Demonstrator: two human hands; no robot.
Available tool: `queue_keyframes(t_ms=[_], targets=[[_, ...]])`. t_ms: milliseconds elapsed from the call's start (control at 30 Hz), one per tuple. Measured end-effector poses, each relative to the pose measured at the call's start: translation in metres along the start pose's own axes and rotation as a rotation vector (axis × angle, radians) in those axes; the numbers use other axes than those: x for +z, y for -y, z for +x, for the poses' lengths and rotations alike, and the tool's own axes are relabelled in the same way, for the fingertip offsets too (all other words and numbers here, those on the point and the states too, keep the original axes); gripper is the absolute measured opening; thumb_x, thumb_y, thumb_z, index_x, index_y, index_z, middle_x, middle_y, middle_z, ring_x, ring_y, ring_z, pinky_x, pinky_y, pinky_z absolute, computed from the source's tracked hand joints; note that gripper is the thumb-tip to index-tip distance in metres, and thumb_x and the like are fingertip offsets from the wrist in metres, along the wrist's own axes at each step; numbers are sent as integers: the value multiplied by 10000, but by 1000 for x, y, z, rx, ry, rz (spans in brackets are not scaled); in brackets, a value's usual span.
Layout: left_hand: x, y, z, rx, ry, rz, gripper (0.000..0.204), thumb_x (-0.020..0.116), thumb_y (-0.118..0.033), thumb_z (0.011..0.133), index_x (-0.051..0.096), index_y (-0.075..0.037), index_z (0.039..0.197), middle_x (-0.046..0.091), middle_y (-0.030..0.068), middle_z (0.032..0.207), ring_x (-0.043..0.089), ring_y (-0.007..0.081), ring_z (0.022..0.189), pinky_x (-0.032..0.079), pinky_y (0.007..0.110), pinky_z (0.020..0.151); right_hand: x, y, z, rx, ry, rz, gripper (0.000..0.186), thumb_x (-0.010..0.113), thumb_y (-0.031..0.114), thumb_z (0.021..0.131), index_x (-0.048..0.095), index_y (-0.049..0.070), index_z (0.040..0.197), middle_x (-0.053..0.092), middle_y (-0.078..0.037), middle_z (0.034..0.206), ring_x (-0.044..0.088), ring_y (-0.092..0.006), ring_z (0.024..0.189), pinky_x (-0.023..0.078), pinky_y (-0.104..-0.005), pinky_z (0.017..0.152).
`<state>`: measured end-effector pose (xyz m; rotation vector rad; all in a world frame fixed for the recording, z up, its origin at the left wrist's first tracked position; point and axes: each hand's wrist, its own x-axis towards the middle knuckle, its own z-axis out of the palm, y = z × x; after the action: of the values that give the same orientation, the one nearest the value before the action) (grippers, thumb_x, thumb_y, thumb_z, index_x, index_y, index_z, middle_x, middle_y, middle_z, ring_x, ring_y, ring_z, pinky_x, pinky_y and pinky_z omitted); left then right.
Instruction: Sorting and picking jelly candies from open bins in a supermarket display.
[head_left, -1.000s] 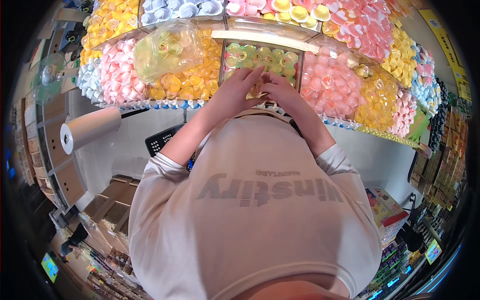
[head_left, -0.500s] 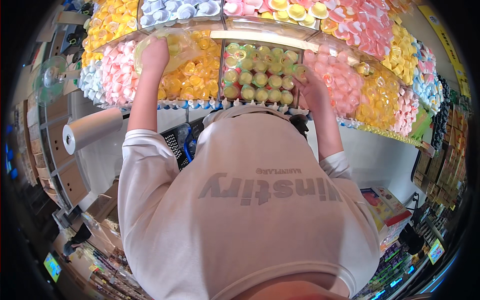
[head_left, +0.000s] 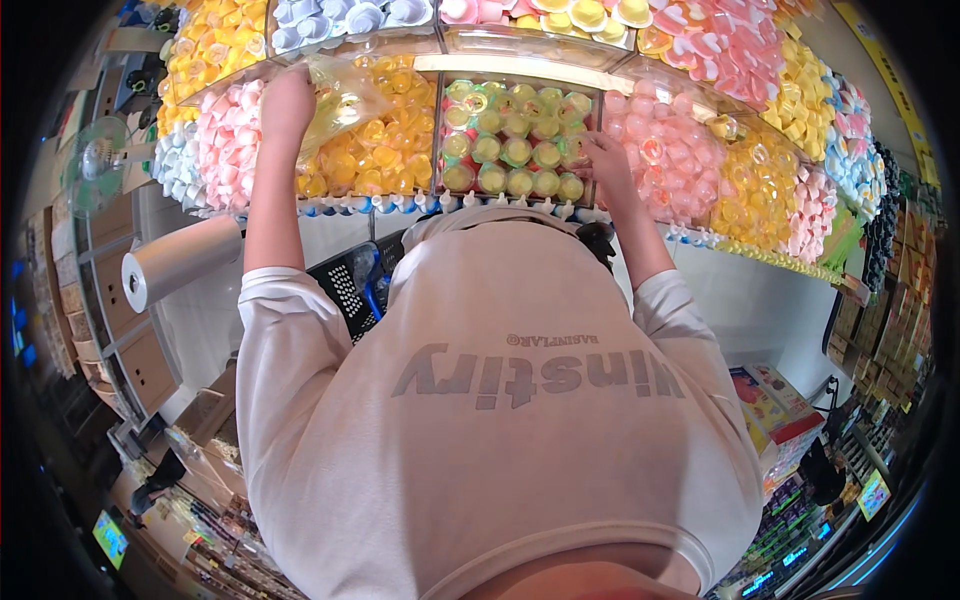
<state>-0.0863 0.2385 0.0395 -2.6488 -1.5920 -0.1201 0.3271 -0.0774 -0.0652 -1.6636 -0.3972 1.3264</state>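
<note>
Your left hand grasps the plastic bag over the orange cups; your right hand is at the right edge of the bin of green cups, its grip impossible to tell. Open room lies between your hands.

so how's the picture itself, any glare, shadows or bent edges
Head view: fisheye bends the rows of display bins, corners go black; glints on the see-through bag at the left hand; uneven shadow across the pale shirt; the fan near the left rim looks soft.
</note>
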Motion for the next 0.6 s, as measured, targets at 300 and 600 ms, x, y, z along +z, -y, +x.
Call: queue_keyframes(t_ms=[300, 600], targets=[[-24, -138, -49, 91, 197, -816, 130, 662, -66, 946, 590, 19, 878, 680, 106, 749, 691, 158, 672, 532, 301, 612, 30, -11, 36, 0, 45, -60, 350, 623, 134, 985, 606, -43, 1286, 689, -120, 1021, 741, -230, 741, 564, -281, 565], [149, -192, -73, -253, 262, -766, 147, 706, -124, 859, 644, 4, 823, 709, 178, 772, 734, 298, 702, 569, 411, 666, 106, -14, 51, -78, 181, -265, 359, 598, 101, 947, 619, -13, 1287, 693, -145, 1054, 734, -237, 759, 595, -332, 616]])
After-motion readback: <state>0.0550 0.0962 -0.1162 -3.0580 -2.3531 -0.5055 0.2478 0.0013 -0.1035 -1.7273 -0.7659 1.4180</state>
